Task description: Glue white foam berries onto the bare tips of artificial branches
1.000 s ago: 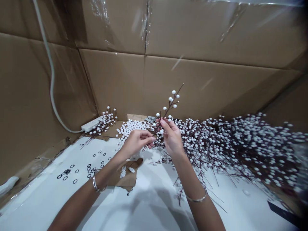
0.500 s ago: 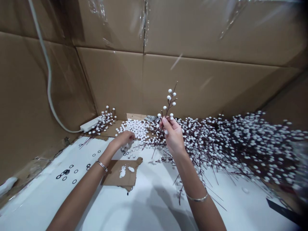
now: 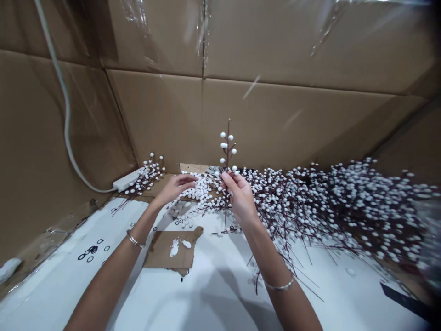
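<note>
Upright between the thumb and fingers of my right hand [image 3: 241,195] is a brown artificial berry stem [image 3: 228,154] with several white berries on its side twigs. Its bare tip points up, and its lower end hangs below the hand. My left hand [image 3: 177,186] hovers at the left of a heap of loose white berries [image 3: 201,186], thumb and fingers drawn together in a pinch. Whatever its fingertips hold is too small to make out against the white heap. On the white table, nearer to me, lies a piece of brown cardboard [image 3: 165,253] with white glue-like smears [image 3: 174,247].
A large pile of white-berry stems [image 3: 310,207] covers the right side. A smaller bunch [image 3: 148,174] lies by a white power strip [image 3: 127,179] with its cable [image 3: 67,119]. Black rings [image 3: 92,250] are scattered at left. Cardboard walls [image 3: 155,115] enclose the back and sides.
My left hand has lifted off the berry heap and its fingers have come into view. My right hand has moved slightly left, turning the tilted berry stem upright.
</note>
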`<state>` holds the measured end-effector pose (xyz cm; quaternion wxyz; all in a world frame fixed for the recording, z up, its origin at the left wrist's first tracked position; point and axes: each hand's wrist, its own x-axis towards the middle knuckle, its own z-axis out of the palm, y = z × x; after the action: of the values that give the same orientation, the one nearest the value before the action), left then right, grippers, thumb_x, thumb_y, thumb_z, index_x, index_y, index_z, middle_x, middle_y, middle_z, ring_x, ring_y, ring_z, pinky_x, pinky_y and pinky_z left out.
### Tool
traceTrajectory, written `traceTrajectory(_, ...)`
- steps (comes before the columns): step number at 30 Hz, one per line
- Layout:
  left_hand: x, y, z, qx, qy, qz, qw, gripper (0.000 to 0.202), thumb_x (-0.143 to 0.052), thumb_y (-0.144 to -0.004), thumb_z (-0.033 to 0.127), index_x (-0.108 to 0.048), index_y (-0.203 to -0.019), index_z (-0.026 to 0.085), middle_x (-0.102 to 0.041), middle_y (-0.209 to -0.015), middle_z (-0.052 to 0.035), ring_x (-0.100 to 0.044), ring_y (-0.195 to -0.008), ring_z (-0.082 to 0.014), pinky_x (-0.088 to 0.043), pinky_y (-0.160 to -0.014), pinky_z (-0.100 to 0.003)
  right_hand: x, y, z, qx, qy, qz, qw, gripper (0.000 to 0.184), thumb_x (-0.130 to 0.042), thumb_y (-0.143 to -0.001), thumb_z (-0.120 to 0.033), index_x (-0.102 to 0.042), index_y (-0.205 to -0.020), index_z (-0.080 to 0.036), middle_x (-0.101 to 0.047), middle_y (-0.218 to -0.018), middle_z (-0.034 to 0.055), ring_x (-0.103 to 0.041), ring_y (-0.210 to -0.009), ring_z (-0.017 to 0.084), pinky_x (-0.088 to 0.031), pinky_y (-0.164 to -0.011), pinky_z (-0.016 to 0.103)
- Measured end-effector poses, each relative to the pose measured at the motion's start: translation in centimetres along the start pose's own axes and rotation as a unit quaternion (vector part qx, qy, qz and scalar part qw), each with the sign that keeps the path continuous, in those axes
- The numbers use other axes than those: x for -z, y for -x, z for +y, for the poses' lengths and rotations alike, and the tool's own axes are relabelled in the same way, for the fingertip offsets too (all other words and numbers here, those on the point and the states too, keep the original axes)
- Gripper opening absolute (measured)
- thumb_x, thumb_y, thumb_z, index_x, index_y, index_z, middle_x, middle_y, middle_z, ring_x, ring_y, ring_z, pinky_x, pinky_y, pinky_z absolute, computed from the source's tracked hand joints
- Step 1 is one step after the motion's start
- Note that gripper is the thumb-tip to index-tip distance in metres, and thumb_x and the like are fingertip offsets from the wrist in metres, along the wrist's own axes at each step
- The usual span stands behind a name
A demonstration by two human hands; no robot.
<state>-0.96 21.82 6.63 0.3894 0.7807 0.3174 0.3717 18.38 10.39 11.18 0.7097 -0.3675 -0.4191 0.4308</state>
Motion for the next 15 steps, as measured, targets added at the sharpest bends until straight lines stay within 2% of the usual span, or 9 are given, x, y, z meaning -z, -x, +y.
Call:
traceTrajectory(2, -0.2, 0.2, 1.9, -0.014, 0.109, 0.061, 0.992, 0.033, -0.070, -0.081, 0.038, -0.066, -0.103, 0.014, -0.071, -0.102, -0.0103, -0.068, -0.091, -0.0189, -0.052, -0.084, -0.031, -0.3, 0.2, 0.3, 0.003, 0.023, -0.003, 1.000, 0.020, -0.073, -0.075, -0.038, -0.065, -0.083, -0.020, -0.062, -0.080, -0.0025, -0.054, -0.073, 0.010, -0.044, -0.075, 0.023)
traceTrajectory(5, -1.2, 0.7, 4.2, -0.043, 0.195, 0.120, 0.972, 0.028, -0.072, -0.081, 0.036, -0.066, -0.099, 0.016, -0.074, -0.092, -0.0078, -0.070, -0.086, -0.0183, -0.054, -0.080, -0.029, -0.8, 0.7, 0.5, 0.005, 0.041, -0.022, 0.999, 0.021, -0.072, -0.077, -0.039, -0.064, -0.082, -0.019, -0.062, -0.078, -0.0024, -0.056, -0.075, 0.011, -0.044, -0.078, 0.025)
traceTrajectory(9, -2.6, 1.2, 6.1, -0.070, 0.261, 0.146, 0.952, 0.025, -0.072, -0.082, 0.033, -0.065, -0.100, 0.017, -0.076, -0.090, -0.0062, -0.072, -0.085, -0.0176, -0.054, -0.081, -0.029, -1.4, 1.2, 0.6, 0.011, 0.026, -0.053, 0.998, 0.021, -0.072, -0.076, -0.036, -0.067, -0.087, -0.019, -0.068, -0.087, 0.0010, -0.061, -0.085, 0.015, -0.046, -0.084, 0.028)
traceTrajectory(15, -3.8, 1.7, 7.1, -0.073, 0.286, 0.163, 0.942, 0.019, -0.072, -0.083, 0.030, -0.064, -0.094, 0.016, -0.076, -0.090, -0.0065, -0.072, -0.086, -0.0162, -0.054, -0.080, -0.026, -1.8, 1.5, 0.8, 0.028, 0.004, -0.042, 0.999, 0.018, -0.075, -0.074, -0.033, -0.064, -0.081, -0.020, -0.070, -0.092, 0.0022, -0.064, -0.088, 0.016, -0.050, -0.081, 0.029)
